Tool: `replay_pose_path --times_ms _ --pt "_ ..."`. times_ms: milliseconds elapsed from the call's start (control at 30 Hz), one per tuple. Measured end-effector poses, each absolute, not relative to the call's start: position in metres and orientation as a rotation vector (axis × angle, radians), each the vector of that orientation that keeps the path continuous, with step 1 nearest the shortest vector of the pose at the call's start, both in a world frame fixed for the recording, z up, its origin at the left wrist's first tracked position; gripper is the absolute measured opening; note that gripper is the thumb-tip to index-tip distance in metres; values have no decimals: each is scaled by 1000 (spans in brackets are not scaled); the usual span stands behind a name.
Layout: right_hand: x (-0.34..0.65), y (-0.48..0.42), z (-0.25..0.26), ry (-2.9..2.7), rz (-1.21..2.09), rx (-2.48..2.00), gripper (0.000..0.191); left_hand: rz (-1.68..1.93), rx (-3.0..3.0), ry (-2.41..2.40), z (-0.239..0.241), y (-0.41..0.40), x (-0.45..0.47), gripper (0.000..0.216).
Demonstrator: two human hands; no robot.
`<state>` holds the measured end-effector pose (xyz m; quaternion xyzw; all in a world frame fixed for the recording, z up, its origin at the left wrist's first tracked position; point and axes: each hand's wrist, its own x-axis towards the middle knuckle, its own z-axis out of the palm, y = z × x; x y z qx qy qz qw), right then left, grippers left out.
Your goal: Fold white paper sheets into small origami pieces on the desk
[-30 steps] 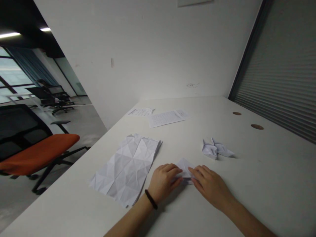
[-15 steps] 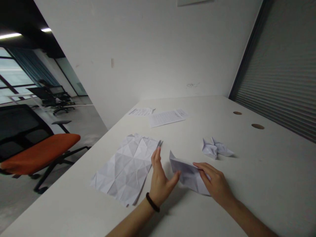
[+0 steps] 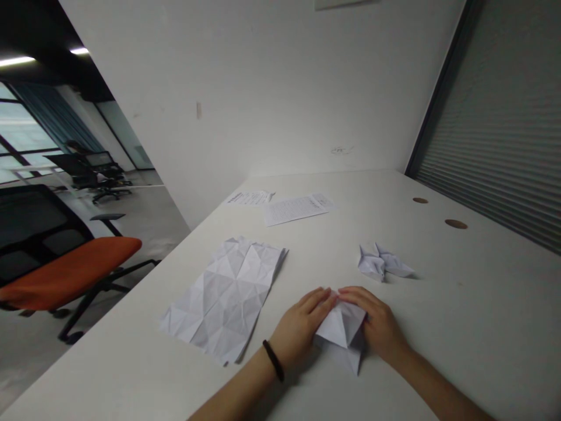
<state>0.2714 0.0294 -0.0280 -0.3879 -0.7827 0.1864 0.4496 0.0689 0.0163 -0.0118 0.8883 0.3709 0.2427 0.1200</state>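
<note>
A small folded white paper piece [image 3: 342, 333] lies on the white table [image 3: 460, 316] near its front edge, between my two hands. My left hand [image 3: 300, 327], with a dark band on the wrist, pinches its left side with fingers pressed together. My right hand [image 3: 379, 324] grips its right side, fingertips meeting the left ones at the paper's top point. A finished folded paper figure [image 3: 383, 263] sits a little beyond my right hand.
A stack of creased white sheets [image 3: 225, 295] lies left of my hands. Two printed sheets [image 3: 298, 209] [image 3: 249, 198] lie farther back. Two round holes [image 3: 456, 224] sit in the tabletop at right. An orange office chair [image 3: 65, 272] stands off the table's left edge.
My left hand, which had lifted off and opened, has come back onto the paper. The paper has been turned and brought closer; both hands now hold it at its top point.
</note>
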Motion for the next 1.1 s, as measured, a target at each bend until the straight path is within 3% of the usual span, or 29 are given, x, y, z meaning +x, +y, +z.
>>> replay_pose_path --times_ms 167,300,500,733,967,1100 --pt "278 36 -35 -2190 369 -1052 50 492 2723 1196 -8 29 49 47" --pt "281 35 -36 -2330 320 -1107 54 230 2695 1138 -4 24 44 60" --pt "277 22 -26 -2411 480 -1029 65 311 2598 1227 1 14 55 55" --pt "271 15 -9 -2370 608 -889 56 421 2539 1323 -1 10 65 51" --pt "263 13 -4 -2282 618 -842 15 532 2541 1480 -10 6 77 53" --pt "261 15 -9 -2281 593 -818 22 562 2554 1511 -15 5 82 52"
